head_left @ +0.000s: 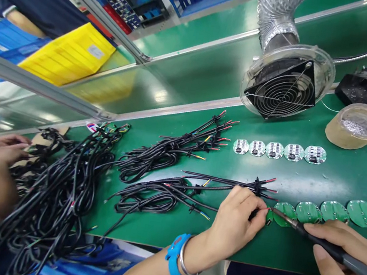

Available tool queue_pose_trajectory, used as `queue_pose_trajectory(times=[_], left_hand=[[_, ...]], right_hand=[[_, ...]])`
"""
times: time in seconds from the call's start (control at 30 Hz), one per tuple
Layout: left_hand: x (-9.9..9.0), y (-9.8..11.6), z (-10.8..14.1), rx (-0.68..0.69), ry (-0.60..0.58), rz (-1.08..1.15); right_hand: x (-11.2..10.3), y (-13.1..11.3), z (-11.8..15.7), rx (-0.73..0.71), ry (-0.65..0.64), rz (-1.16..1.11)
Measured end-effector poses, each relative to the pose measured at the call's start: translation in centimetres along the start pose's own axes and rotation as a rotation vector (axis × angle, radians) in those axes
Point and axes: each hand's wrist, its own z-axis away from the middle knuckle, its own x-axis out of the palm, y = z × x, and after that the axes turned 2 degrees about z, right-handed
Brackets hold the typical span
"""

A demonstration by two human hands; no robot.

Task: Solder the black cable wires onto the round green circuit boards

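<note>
My right hand [342,253] grips a soldering iron [322,243], its tip over the left end of a row of round green circuit boards [308,212]. Close to that tip, my left hand [236,210] has its fingers closed on a black cable [228,181], with a thin red wire end showing at the fingertips. The leftmost board is partly hidden by my left hand. Whether the tip touches the wire or board, I cannot tell. Bundles of black cables [147,196] with stripped, coloured wire ends lie left of my left hand.
Several boards [274,150] lie component side up behind. A fume extractor fan [282,90] hangs above the green table [168,238]. A soldering iron stand [361,125] sits at back right. At left, a co-worker's hands [2,152] are by a cable heap [73,185].
</note>
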Motion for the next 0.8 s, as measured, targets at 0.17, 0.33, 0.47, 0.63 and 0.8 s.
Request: queue_pose_trajectory(times=[0.17, 0.33, 0.47, 0.63, 0.8], left_hand=[[0.1, 0.0, 0.1, -0.007, 0.004, -0.006], [0.2, -0.1, 0.2, 0.008, 0.010, -0.034], [0.3, -0.1, 0.2, 0.016, 0.020, -0.053], [0.4, 0.0, 0.1, 0.026, 0.019, -0.070], [0.3, 0.0, 0.0, 0.036, 0.005, -0.102]], right_hand=[[-0.3, -0.2, -0.3, -0.026, -0.004, -0.019], [-0.3, -0.3, -0.4, -0.026, 0.004, -0.003], [-0.2, -0.2, -0.3, -0.054, 0.003, 0.008], [-0.3, 0.2, 0.4, -0.032, 0.007, -0.004], [-0.7, 0.8, 1.7, 0.079, 0.021, -0.033]])
